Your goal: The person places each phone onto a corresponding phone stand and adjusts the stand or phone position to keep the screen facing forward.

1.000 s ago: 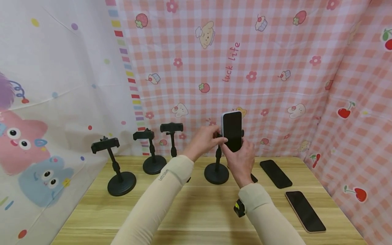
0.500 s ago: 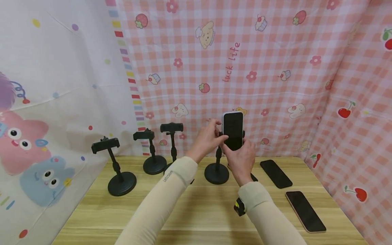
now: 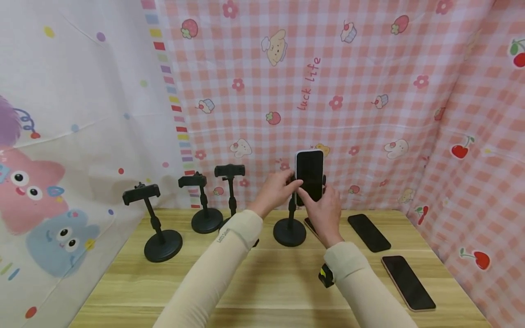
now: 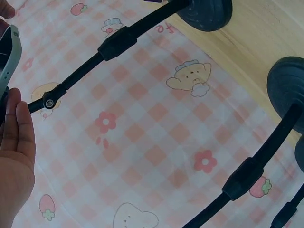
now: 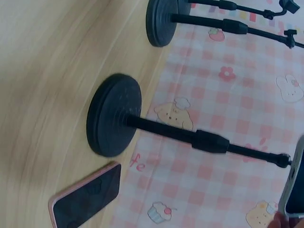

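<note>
A smartphone (image 3: 310,173) with a dark screen and pale edge stands upright at the clamp of a black phone stand (image 3: 290,233). My left hand (image 3: 274,190) pinches the clamp's left side, thumb at the phone's front edge; in the left wrist view its fingers (image 4: 24,130) lie along the clamp's side. Below and to the right, my right hand (image 3: 323,210) grips the phone's lower part, thumb across the lower left of the screen. The clamp is mostly hidden behind phone and hands. Only the right hand's fingertips show in the right wrist view, beside the phone (image 5: 295,190).
To the left stand black phone stands (image 3: 163,246), (image 3: 207,220) and another stand (image 3: 230,171) partly behind my left arm. Right of the hands lie a black phone (image 3: 369,233) and a pink-edged phone (image 3: 408,283). Another pink-edged phone (image 5: 88,197) lies near the held stand's base.
The phone has shifted slightly left and down at the clamp. My left hand's raised fingers have lowered onto the clamp's side, and my right wrist has moved a little right.
</note>
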`<state>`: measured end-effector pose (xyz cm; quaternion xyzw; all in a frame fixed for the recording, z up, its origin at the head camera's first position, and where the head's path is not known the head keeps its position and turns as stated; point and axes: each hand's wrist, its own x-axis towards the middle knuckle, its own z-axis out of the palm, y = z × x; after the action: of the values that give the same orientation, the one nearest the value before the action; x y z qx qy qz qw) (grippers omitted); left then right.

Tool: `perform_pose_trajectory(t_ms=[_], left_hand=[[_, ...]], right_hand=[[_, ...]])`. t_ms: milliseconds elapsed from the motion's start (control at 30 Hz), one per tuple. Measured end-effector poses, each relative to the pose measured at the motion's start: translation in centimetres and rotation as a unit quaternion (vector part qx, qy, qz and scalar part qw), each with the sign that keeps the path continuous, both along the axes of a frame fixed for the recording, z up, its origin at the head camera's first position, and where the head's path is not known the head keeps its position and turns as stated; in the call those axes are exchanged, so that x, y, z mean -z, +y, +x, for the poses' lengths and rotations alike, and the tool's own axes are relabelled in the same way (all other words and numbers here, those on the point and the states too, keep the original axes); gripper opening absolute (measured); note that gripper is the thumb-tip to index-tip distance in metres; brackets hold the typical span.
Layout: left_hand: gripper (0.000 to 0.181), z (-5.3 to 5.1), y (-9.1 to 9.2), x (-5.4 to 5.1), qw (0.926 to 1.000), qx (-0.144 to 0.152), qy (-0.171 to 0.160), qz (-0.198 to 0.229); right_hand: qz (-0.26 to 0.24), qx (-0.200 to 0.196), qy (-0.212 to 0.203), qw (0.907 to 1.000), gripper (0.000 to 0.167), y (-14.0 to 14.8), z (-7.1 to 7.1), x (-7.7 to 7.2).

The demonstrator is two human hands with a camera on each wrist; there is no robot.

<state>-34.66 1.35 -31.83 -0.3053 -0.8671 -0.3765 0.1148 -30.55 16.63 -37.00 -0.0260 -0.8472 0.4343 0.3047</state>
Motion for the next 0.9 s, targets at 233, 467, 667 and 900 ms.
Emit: perform_pose_trajectory(t_ms=[233,467,667,900], left_hand=[[0.032,-0.5,-0.7,0.0,0.9993,0.0,-0.036,0.012],[0.055,-0.6,-1.5,0.1,0.9963,0.0,-0.085,0.016],[0.055,-0.7,-1.9,0.1,0.9953,0.005,-0.094,0.021],[0.038,-0.9,-2.2,0.2,0.9944,0.017,-0.09,0.052]], right_hand=[[-0.009,-0.087,0.004,0.9962,0.04,0.9,-0.6,-1.5],[-0.082,-0.124,-0.062,0.9869,0.05,1.3,-1.0,-2.6],[-0.119,-0.148,-0.076,0.9788,0.048,1.2,-1.0,-2.9],[-0.121,-0.166,-0.055,0.9772,0.046,0.9,-1.1,-2.9]])
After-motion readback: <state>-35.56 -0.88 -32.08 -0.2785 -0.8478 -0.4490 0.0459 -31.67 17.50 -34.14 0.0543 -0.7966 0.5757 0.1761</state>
